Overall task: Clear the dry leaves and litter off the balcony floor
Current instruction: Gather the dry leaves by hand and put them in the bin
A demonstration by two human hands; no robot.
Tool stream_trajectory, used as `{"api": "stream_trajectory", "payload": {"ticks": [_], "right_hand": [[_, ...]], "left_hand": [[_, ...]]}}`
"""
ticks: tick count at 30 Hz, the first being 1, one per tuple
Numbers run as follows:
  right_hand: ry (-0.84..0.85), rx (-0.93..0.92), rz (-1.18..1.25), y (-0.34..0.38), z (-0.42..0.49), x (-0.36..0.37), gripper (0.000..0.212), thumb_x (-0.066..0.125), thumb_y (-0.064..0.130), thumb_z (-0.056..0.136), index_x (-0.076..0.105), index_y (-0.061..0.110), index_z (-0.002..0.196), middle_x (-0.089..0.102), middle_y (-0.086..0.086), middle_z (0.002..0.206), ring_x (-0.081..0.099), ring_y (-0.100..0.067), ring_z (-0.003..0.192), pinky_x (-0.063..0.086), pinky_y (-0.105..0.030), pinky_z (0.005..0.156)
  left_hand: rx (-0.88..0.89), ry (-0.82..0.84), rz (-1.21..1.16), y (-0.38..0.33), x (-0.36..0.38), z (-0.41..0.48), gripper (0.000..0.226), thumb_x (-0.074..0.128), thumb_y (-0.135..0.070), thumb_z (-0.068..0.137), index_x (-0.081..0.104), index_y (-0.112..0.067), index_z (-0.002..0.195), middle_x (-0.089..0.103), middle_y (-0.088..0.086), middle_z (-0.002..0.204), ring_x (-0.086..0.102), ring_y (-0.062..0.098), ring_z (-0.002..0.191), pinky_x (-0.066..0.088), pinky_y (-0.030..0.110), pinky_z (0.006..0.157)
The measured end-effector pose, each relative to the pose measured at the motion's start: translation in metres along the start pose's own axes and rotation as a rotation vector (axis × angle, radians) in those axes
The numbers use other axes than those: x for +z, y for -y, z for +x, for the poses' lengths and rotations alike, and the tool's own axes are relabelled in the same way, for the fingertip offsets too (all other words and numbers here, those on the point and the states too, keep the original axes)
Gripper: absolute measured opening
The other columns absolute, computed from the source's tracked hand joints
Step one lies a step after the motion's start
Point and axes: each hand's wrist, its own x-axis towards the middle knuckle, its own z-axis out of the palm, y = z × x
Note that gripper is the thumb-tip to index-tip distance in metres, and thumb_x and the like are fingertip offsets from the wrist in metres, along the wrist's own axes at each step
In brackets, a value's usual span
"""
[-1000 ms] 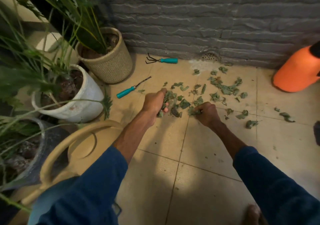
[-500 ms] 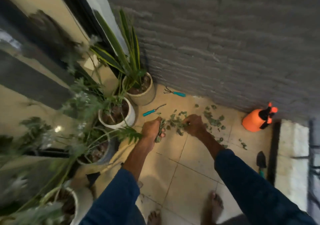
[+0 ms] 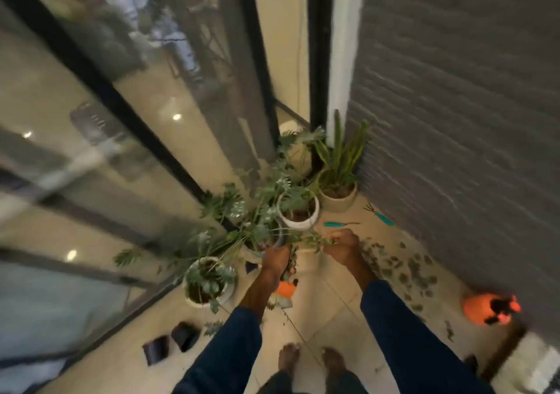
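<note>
In the corner where glass door point(image 3: 121, 121) meets grey wall point(image 3: 454, 121): a row of pots along the door.
- Beige pot point(image 3: 338, 201) deepest in, stiff upright blades in it.
- White pot point(image 3: 298, 223) next, dark soil and thin fronds inside.
- Grey pot point(image 3: 277, 240) after that, mostly hidden under foliage.
- Near pot point(image 3: 194, 299), white, leafy plant over dark soil.

Around them:
- Rake point(image 3: 380, 215), teal handle, close to the wall.
- Teal tool point(image 3: 336, 224) just beside the white pot.
- Orange sprayer point(image 3: 485, 307) against the wall at right, blurred.
- Orange-and-white item point(image 3: 285, 290) on the floor under the left wrist, kind unclear.
- Two dark items point(image 3: 185, 334) near the door track.
- Bare feet point(image 3: 289, 359) at the bottom edge.
- Long fronds arching out of the pots across both hands.

Leaves point(image 3: 406, 269) scattered loose between the right hand point(image 3: 342, 246) and the wall, trailing toward the sprayer. Left hand point(image 3: 277, 262) clamped on a bunch of them, scraps hanging below the fist. Right hand fisted, apart from the left, green at the knuckles. Held scraps or a frond in front: too blurred to tell.

Floor point(image 3: 327, 318) of beige tiles with thin joints. Whole view smeared by motion.
</note>
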Motion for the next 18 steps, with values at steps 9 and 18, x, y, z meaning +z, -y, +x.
{"api": "stream_trajectory", "payload": {"ticks": [9,18], "right_hand": [[0.395,-0.341,-0.180,0.094,-0.071,0.109,0.022,0.078,-0.004,0.076,0.079,0.001,0.097,0.074,-0.007,0.092,0.061,-0.014,0.078,0.041,-0.004,0.048],[0.793,-0.447,-0.382,0.127,-0.201,0.270,0.031,0.083,-0.004,0.071,0.079,0.004,0.101,0.072,-0.012,0.077,0.061,-0.018,0.061,0.059,-0.038,0.063]], "left_hand": [[-0.104,-0.379,-0.440,0.101,-0.120,-0.050,0.037,0.058,-0.032,0.101,0.059,-0.010,0.071,0.056,0.009,0.055,0.049,0.021,0.039,0.036,0.028,0.045],[-0.294,-0.722,-0.856,0.269,-0.212,-0.135,0.037,0.060,-0.029,0.098,0.063,-0.011,0.066,0.058,0.008,0.053,0.050,0.021,0.040,0.042,0.027,0.048]]}}
